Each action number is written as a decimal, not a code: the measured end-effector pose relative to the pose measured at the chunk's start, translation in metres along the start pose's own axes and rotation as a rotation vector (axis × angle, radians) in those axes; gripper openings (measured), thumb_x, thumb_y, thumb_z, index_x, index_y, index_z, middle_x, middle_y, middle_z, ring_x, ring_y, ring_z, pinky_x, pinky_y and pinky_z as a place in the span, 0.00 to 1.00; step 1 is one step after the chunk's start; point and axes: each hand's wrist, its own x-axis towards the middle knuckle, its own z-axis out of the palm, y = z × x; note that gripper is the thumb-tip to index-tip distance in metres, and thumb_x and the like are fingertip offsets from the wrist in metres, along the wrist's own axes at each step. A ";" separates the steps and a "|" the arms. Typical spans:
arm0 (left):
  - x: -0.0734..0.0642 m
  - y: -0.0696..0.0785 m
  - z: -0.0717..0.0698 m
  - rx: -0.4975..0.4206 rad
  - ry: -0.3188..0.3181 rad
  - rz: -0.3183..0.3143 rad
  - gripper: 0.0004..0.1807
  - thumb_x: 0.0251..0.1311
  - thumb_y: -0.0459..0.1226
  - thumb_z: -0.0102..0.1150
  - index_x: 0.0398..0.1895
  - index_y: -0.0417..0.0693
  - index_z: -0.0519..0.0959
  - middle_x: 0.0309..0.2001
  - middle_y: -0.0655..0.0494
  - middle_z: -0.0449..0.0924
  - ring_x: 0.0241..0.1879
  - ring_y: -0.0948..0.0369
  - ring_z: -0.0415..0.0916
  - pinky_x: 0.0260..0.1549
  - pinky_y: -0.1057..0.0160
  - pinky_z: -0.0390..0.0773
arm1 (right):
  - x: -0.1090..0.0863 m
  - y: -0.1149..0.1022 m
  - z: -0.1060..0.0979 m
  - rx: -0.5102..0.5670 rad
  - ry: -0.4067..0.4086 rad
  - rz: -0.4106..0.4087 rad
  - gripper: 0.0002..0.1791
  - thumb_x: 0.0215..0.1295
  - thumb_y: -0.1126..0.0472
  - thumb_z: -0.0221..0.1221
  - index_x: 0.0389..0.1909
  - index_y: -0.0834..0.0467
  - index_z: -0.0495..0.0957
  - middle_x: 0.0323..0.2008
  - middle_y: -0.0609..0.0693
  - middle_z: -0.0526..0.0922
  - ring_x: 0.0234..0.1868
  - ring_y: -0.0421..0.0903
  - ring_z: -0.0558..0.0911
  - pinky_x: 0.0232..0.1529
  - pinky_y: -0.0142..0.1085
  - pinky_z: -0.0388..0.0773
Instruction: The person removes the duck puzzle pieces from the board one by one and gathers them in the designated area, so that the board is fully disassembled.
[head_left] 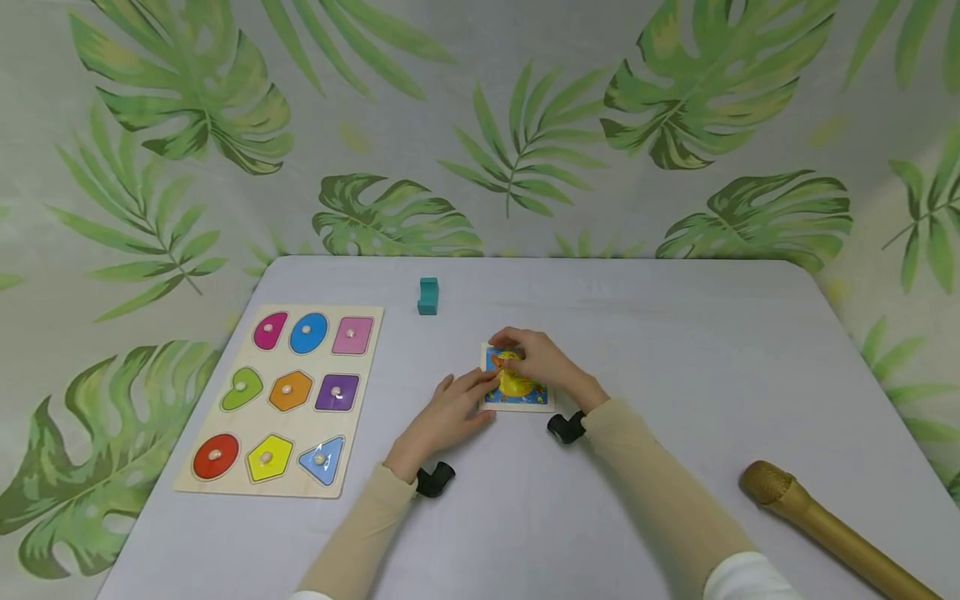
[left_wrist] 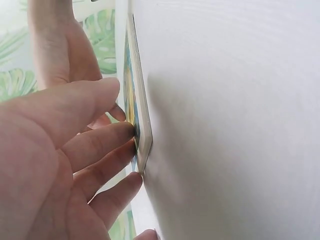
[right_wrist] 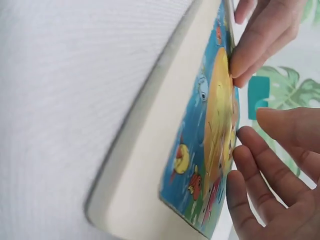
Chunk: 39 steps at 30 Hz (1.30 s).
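Note:
A small square wooden picture puzzle (head_left: 525, 400) with a yellow duck on blue lies on the table. My left hand (head_left: 450, 414) reaches it from the left, fingertips touching its left part with fairly straight fingers. From the right, my right hand (head_left: 546, 360) arches over the upper part, covering some of the duck. In the right wrist view its fingers (right_wrist: 270, 175) bend slightly at the picture's far side, with the thumb apart from them. The pale wooden edge (left_wrist: 144, 115) shows in the left wrist view, lying against the tabletop.
A wooden board (head_left: 281, 404) of colourful knobbed shapes lies at the left. Behind the puzzle stands a teal notched block (head_left: 427, 297). A gold microphone (head_left: 825, 521) lies at the front right on the white table (head_left: 675, 333). Leafy cloth (head_left: 525, 150) hangs behind.

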 end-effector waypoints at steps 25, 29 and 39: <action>0.000 0.005 0.002 0.063 0.011 0.007 0.30 0.66 0.42 0.57 0.69 0.40 0.65 0.68 0.47 0.62 0.69 0.49 0.54 0.63 0.37 0.50 | 0.013 -0.016 0.008 -0.258 -0.018 0.028 0.19 0.50 0.79 0.59 0.45 0.66 0.79 0.41 0.56 0.78 0.45 0.52 0.76 0.52 0.43 0.73; 0.001 0.006 0.002 0.055 0.009 0.004 0.30 0.66 0.41 0.57 0.68 0.39 0.65 0.67 0.47 0.63 0.69 0.49 0.55 0.63 0.36 0.51 | 0.017 -0.009 0.006 -0.127 -0.023 0.080 0.23 0.47 0.83 0.54 0.46 0.66 0.79 0.42 0.56 0.77 0.44 0.52 0.76 0.51 0.42 0.74; 0.002 0.007 0.002 0.055 0.017 0.003 0.29 0.66 0.40 0.57 0.67 0.39 0.66 0.67 0.47 0.64 0.68 0.50 0.56 0.62 0.36 0.51 | 0.018 -0.001 0.006 -0.004 -0.018 0.096 0.26 0.47 0.82 0.51 0.50 0.67 0.79 0.47 0.58 0.77 0.49 0.54 0.75 0.55 0.45 0.71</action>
